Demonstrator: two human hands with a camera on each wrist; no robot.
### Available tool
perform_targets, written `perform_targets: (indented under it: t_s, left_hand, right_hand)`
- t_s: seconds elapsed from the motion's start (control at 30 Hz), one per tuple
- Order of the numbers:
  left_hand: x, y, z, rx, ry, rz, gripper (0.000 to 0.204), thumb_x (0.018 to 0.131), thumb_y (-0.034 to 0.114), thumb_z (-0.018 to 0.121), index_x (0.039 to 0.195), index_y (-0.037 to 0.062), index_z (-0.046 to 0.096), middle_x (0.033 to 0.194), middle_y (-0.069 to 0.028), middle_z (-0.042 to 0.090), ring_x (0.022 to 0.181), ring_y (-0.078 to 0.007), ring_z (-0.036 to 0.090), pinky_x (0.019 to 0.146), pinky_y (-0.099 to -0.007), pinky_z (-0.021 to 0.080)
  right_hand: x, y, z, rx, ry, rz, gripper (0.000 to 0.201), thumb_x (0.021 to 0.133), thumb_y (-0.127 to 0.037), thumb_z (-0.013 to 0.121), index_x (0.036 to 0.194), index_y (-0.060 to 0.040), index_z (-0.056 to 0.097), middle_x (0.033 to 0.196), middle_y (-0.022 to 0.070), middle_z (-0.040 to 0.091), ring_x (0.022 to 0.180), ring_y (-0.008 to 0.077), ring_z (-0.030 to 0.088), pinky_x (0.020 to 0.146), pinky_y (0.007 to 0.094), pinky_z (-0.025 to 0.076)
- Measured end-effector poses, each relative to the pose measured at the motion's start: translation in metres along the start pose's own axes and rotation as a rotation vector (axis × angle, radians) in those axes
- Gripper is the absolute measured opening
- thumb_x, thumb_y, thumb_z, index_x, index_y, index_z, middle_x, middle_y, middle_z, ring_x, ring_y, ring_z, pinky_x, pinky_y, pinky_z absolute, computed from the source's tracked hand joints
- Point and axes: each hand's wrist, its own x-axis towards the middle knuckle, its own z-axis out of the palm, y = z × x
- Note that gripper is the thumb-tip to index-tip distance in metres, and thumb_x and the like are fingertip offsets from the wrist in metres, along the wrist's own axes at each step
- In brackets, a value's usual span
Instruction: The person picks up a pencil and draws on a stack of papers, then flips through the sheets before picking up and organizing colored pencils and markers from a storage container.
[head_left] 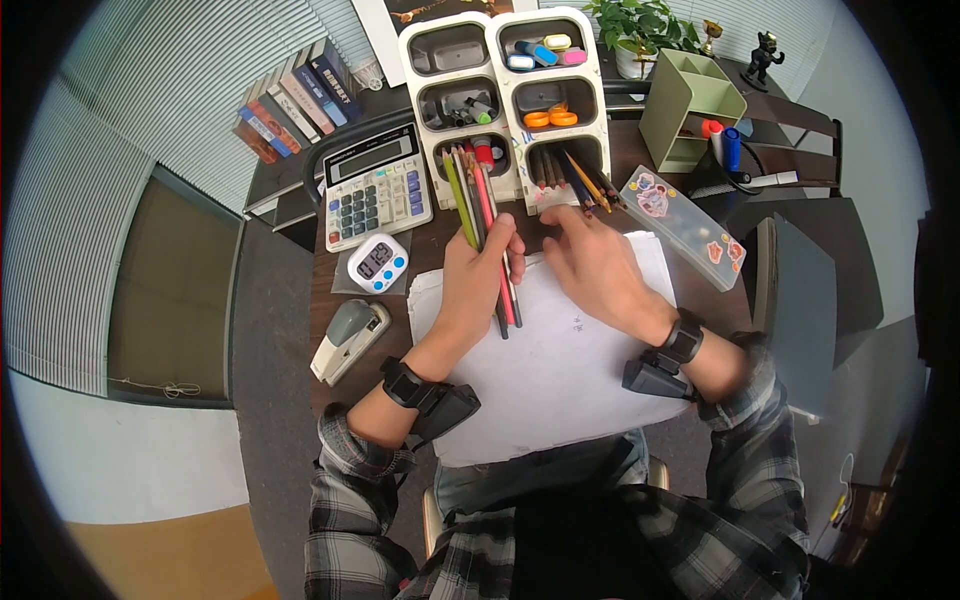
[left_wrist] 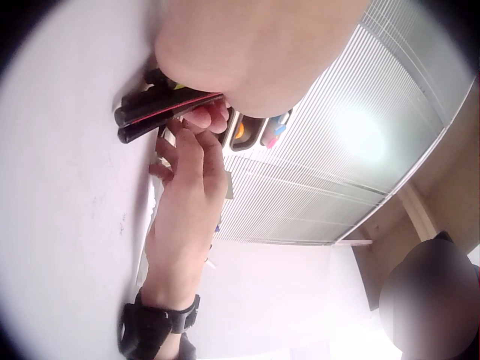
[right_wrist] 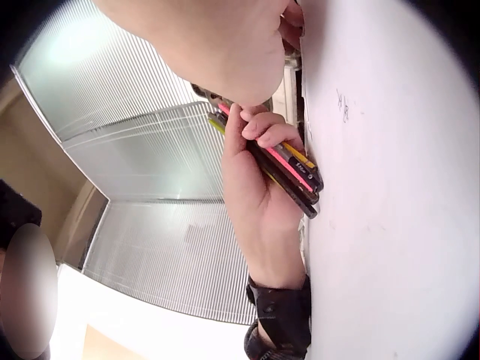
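Observation:
My left hand (head_left: pixel 468 288) grips a bundle of colored pencils (head_left: pixel 487 200), green, pink and dark ones among them, tilted over the paper. Their upper ends overlap the lower left compartment of the white desk organizer (head_left: pixel 494 95), and their dark lower ends show in the left wrist view. My right hand (head_left: pixel 602 270) is beside it, back upward, with bent fingers close to the organizer's lower right compartment. Dark and orange pencils (head_left: pixel 585 180) stick out of that compartment. In the left wrist view, the right fingers (left_wrist: pixel 201 154) come near the left fingertips; no object shows in them.
Large white paper (head_left: pixel 540 390) covers the desk's front. To the left are a calculator (head_left: pixel 375 195), a digital timer (head_left: pixel 378 263) and a stapler (head_left: pixel 350 340). A translucent pencil case (head_left: pixel 690 235) and a green desk holder (head_left: pixel 685 110) stand right. Highlighters (head_left: pixel 545 52) and orange-handled scissors (head_left: pixel 550 118) sit in upper compartments.

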Motion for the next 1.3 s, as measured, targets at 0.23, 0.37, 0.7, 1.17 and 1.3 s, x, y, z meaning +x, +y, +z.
perform_targets:
  t_s: [0.23,0.37,0.7,1.17,1.3]
  left_hand:
    - [0.000,0.000,0.000,0.019,-0.001,0.000,0.024,0.101,0.026,0.059,0.090,0.0041,0.057,0.077,-0.0039,0.059,0.060,-0.0114,0.056,0.053,-0.0262,0.045]
    - [0.000,0.000,0.000,0.039,-0.011,-0.007,0.025,0.102,0.026,0.058,0.091,0.0034,0.058,0.077,-0.0040,0.059,0.060,-0.0117,0.056,0.053,-0.0263,0.045]
    - [0.000,-0.001,0.002,0.018,-0.087,-0.001,0.028,0.102,0.027,0.058,0.093,0.0010,0.059,0.077,-0.0047,0.059,0.061,-0.0127,0.056,0.054,-0.0268,0.045]
    - [-0.008,0.016,0.003,0.043,-0.251,-0.016,0.030,0.102,0.027,0.058,0.090,0.0003,0.058,0.070,-0.0055,0.059,0.054,-0.0119,0.056,0.047,-0.0249,0.043]
    - [-0.011,0.015,0.005,0.157,-0.293,-0.060,0.029,0.102,0.027,0.058,0.088,0.0016,0.058,0.069,-0.0046,0.058,0.054,-0.0113,0.055,0.046,-0.0242,0.041]
  right_hand:
    - [0.000,0.004,0.005,0.034,0.027,-0.012,0.020,0.089,-0.009,0.062,0.106,0.0009,0.059,0.090,0.0216,0.068,0.084,0.0411,0.066,0.076,0.0482,0.052]
    - [0.001,0.002,0.001,0.080,-0.020,-0.109,0.015,0.088,-0.008,0.062,0.101,0.0001,0.060,0.087,0.0195,0.068,0.083,0.0395,0.066,0.074,0.0463,0.051]
    - [0.002,0.002,0.003,0.194,-0.037,-0.157,0.010,0.089,-0.006,0.061,0.098,-0.0008,0.060,0.084,0.0183,0.067,0.080,0.0371,0.066,0.073,0.0450,0.052]
    - [0.002,-0.005,0.006,0.896,-0.090,0.138,0.020,0.102,-0.011,0.048,0.111,0.0042,0.058,0.079,0.0084,0.064,0.067,0.0191,0.064,0.067,0.0318,0.051]
    - [0.002,-0.003,0.011,0.874,0.092,0.096,0.018,0.102,-0.013,0.053,0.105,0.0039,0.061,0.076,0.0048,0.063,0.065,0.0114,0.058,0.064,0.0266,0.048]
